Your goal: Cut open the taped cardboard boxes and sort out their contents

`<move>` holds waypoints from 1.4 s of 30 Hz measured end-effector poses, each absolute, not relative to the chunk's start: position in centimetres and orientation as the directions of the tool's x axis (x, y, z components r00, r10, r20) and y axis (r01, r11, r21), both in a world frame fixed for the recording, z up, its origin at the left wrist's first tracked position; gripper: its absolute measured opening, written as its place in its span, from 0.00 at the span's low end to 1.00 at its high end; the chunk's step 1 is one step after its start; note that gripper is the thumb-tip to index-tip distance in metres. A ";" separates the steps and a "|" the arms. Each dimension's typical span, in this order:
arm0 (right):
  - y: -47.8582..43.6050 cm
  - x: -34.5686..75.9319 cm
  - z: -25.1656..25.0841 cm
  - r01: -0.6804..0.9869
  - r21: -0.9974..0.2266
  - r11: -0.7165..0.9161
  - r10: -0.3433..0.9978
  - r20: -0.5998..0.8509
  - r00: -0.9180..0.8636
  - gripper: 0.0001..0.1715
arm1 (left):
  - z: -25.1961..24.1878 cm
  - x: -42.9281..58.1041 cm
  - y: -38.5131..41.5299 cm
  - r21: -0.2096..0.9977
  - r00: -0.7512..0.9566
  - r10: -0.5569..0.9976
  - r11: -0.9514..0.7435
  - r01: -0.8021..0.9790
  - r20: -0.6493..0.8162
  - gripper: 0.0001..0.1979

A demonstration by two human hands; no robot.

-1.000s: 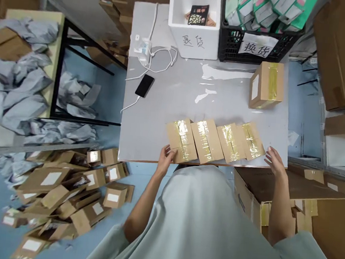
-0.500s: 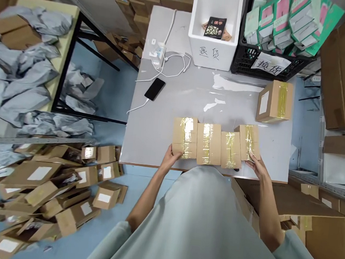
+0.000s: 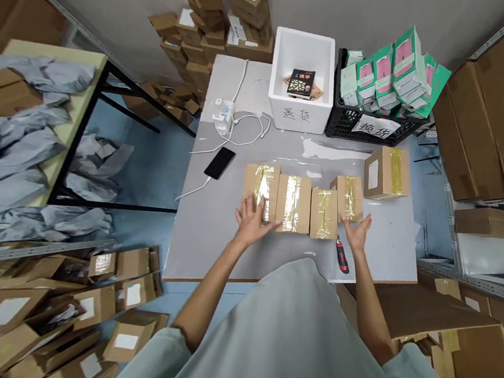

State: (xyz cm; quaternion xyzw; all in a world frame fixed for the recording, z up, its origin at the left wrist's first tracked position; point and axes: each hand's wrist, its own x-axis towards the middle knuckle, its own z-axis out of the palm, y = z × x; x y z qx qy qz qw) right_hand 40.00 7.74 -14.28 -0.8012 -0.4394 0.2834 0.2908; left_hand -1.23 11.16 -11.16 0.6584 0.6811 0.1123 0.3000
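Observation:
Several small cardboard boxes sealed with yellowish tape stand in a row on the grey table (image 3: 213, 221). My left hand (image 3: 252, 220) has its fingers spread against the near side of the leftmost box (image 3: 253, 180), its thumb reaching to the second box (image 3: 294, 202). My right hand (image 3: 356, 232), fingers apart, is at the near edge of the rightmost box (image 3: 350, 195) of the row. Between them is a narrower box (image 3: 324, 214). A red and black utility knife (image 3: 342, 256) lies just left of my right hand.
Behind the row stand a white foam box (image 3: 298, 119) holding a black booklet (image 3: 301, 82), and a black crate (image 3: 382, 133) of green packages. Another taped box (image 3: 387, 172) is at the right. A phone (image 3: 219, 163) and white cables lie left. Cartons (image 3: 135, 293) cover the floor.
The row of boxes has been pushed away from the table's front edge, uncovering the utility knife. Both hands moved forward and their fingers spread. The camera view has tilted up.

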 end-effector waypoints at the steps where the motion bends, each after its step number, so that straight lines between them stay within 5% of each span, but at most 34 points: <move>1: 6.9 39.6 -14.4 0.660 -0.634 -0.402 0.903 -0.156 0.400 0.80 | -11.4 -0.6 10.3 0.520 0.116 0.956 0.042 0.853 -0.268 0.62; 5: 3.6 38.3 -15.0 0.897 -0.416 -0.147 0.964 -0.263 0.036 0.71 | -12.7 1.4 7.9 0.381 0.198 0.941 -0.082 0.921 -0.275 0.55; 10: 4.0 37.5 -16.1 0.954 -0.290 -0.083 0.974 -0.225 0.017 0.63 | -14.0 2.4 9.1 0.309 0.165 0.943 -0.071 0.948 -0.290 0.48; 19: 14.8 36.6 -15.8 0.950 -0.288 -0.122 0.976 -0.208 0.062 0.56 | -13.9 2.9 19.7 0.338 0.146 0.956 -0.054 0.940 -0.256 0.49; 26: 22.5 36.6 -14.6 0.952 -0.267 -0.150 0.973 -0.211 0.094 0.56 | -12.5 5.4 26.7 0.191 0.038 0.971 0.008 0.982 -0.235 0.47; 34: 27.2 36.7 -12.6 0.945 -0.274 -0.178 0.966 -0.233 0.115 0.55 | -11.2 7.2 29.2 0.023 -0.027 0.957 0.035 0.999 -0.290 0.45; 42: 28.2 40.5 -10.1 0.952 -0.277 -0.127 0.966 -0.254 0.055 0.52 | -10.8 6.4 28.1 0.072 -0.013 0.969 0.031 0.997 -0.248 0.41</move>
